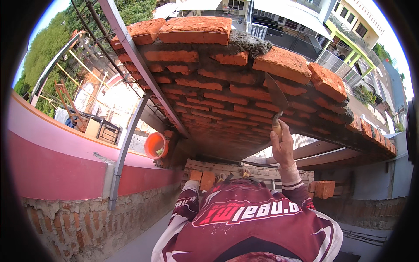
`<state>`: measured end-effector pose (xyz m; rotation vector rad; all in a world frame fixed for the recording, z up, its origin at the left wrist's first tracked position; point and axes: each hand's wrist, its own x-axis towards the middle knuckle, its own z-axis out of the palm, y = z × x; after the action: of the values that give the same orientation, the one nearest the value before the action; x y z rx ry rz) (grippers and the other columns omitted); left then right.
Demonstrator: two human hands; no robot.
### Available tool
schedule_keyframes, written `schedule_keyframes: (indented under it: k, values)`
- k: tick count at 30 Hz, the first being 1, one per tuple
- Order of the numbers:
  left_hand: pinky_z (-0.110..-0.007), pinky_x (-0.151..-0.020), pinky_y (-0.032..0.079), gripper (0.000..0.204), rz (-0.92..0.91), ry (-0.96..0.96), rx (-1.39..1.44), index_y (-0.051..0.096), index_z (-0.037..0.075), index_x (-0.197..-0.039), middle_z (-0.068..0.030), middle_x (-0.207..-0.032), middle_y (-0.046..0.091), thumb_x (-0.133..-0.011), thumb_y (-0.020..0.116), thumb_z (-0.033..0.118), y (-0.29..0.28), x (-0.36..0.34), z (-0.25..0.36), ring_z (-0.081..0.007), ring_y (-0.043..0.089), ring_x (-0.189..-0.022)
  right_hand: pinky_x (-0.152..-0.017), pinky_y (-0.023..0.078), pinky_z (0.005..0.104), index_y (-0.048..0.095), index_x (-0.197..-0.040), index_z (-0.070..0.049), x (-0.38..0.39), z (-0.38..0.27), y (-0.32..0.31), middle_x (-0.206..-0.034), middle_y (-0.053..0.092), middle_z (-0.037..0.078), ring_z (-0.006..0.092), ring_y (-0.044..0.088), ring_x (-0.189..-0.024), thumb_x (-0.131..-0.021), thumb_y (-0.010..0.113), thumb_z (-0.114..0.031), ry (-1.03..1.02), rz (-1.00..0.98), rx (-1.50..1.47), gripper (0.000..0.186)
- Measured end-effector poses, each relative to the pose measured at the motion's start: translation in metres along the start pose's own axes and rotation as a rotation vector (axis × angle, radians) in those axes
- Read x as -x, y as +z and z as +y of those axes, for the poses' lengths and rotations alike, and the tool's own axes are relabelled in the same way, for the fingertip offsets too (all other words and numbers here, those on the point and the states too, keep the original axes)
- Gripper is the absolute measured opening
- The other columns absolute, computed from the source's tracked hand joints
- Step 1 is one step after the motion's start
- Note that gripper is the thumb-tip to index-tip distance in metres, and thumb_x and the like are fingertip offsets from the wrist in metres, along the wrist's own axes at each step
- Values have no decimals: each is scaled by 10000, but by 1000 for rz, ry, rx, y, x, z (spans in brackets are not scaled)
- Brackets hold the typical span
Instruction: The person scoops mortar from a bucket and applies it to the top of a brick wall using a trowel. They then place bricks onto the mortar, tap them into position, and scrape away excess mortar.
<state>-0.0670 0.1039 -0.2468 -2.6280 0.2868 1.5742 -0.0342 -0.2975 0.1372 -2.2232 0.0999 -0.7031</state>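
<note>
My right hand point(283, 146) is closed round the wooden handle of a pointed trowel point(276, 95). Its blade points up along the face of a red brick wall point(227, 94), with the tip near the lower edge of a top-course brick point(283, 65). I cannot tell whether the blade touches the wall. Grey mortar point(248, 42) lies on the wall top, left of that brick and right of another top brick point(196, 30). My left arm point(185, 203) hangs low at my side; the hand beyond its pale cuff does not show.
A thin string crosses the upper bricks. A metal post point(144, 65) slants past the wall's left end. An orange bucket point(156, 145) stands lower left. Loose bricks point(324, 189) lie beside the wooden planks point(262, 172) under my feet. Left is a pink wall point(56, 153).
</note>
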Motion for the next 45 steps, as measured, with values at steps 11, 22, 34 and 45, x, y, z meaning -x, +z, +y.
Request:
schedule_keyframes:
  k: [11, 22, 34, 45]
  values:
    - [-455, -951, 545, 439, -45, 115, -73, 662, 190, -1299, -118, -1320, 662, -913, 623, 394, 0, -12, 5, -335, 633, -1209, -1114, 344, 551, 547, -1170, -65, -62, -19, 64, -1165, 593, 121, 329, 537, -1208, -871, 654, -134, -539, -359, 342, 324]
    - [-462, -1030, 497, 531, 11, -93, 401, 625, 172, -1359, -128, -1384, 616, -971, 495, 510, 107, 7, -20, -328, 592, -1275, -1191, 220, 698, 502, -1332, -117, -108, -106, 94, -1293, 526, 96, 318, 439, -1389, -928, 571, -204, -1282, -374, 56, 420]
    - [-429, -967, 525, 464, 136, 64, 464, 711, 203, -1213, -144, -1258, 681, -850, 630, 480, 57, 67, 59, -350, 647, -1163, -1214, 258, 589, 523, -1320, -109, -171, -85, 91, -1304, 570, 94, 320, 459, -1377, -892, 668, -130, -1213, -339, 44, 452]
    - [-449, -990, 519, 501, 160, -214, 535, 676, 152, -1250, -202, -1251, 670, -849, 664, 453, 75, 82, 91, -347, 626, -1197, -991, 400, 460, 613, -1221, -121, -47, -14, 128, -1133, 663, 97, 261, 599, -1146, -942, 572, -200, -885, -908, -21, 293]
